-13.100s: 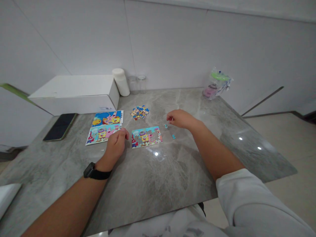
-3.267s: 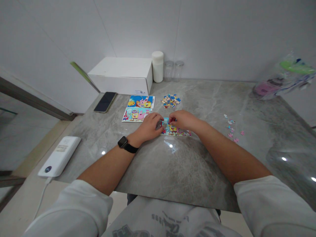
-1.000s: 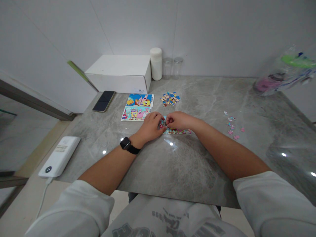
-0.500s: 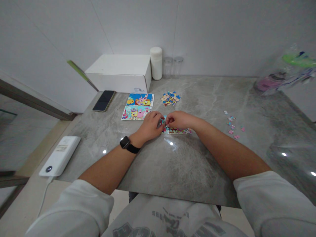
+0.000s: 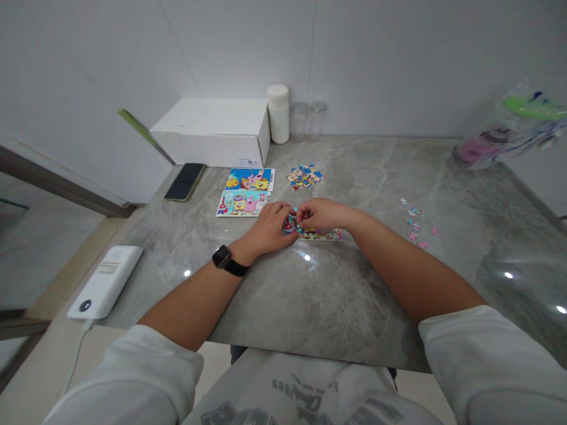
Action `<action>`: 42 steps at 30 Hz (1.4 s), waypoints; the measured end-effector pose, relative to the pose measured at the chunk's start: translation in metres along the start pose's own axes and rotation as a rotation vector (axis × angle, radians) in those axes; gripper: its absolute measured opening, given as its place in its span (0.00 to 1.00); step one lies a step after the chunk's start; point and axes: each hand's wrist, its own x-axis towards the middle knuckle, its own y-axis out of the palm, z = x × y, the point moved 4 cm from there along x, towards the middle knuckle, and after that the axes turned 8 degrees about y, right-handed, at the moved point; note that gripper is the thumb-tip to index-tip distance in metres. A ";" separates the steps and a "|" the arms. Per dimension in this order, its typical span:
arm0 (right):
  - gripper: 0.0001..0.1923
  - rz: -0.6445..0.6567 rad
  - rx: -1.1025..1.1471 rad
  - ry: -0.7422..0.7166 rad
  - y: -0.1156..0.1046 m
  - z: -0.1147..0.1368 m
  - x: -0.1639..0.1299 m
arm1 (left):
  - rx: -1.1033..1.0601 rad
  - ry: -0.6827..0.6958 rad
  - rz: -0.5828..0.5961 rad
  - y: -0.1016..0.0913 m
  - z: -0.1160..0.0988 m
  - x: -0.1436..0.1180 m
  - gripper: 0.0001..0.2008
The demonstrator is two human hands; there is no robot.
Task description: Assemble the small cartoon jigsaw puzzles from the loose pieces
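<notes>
A small, colourful cartoon jigsaw puzzle [image 5: 323, 235] lies flat on the table in front of me, partly hidden under both hands. My left hand [image 5: 275, 226] grips its left end, thumb along the near edge and curled fingers at the far edge. Over the left part of the puzzle, my right hand [image 5: 321, 213] is closed in a pinch on a small puzzle piece [image 5: 300, 225], mostly covered by the fingertips. Two cartoon picture cards, a blue one [image 5: 241, 178] and a turquoise one [image 5: 243, 204], lie beyond my left hand.
A heap of loose pieces [image 5: 303, 176] lies beyond the puzzle, and several scattered pieces [image 5: 413, 224] are at the right. Along the back stand a white box [image 5: 208, 147], a white bottle [image 5: 279, 115] and two clear jars. A phone [image 5: 185, 181] and white power bank [image 5: 106, 280] lie left.
The right fingertips have shifted slightly over the left part of the puzzle, still pinched. My left hand stays at the puzzle's left end. The whole view has moved a little.
</notes>
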 end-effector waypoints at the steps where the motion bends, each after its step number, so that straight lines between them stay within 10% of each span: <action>1: 0.12 -0.003 0.016 -0.005 -0.002 -0.001 0.000 | 0.001 0.000 0.001 0.000 0.000 0.000 0.23; 17: 0.06 -0.302 0.115 -0.019 -0.012 -0.009 0.007 | -0.006 -0.058 -0.139 -0.013 0.018 0.002 0.13; 42: 0.08 -0.311 -0.031 -0.031 0.007 0.002 0.009 | 0.065 -0.006 0.006 -0.010 0.019 -0.003 0.20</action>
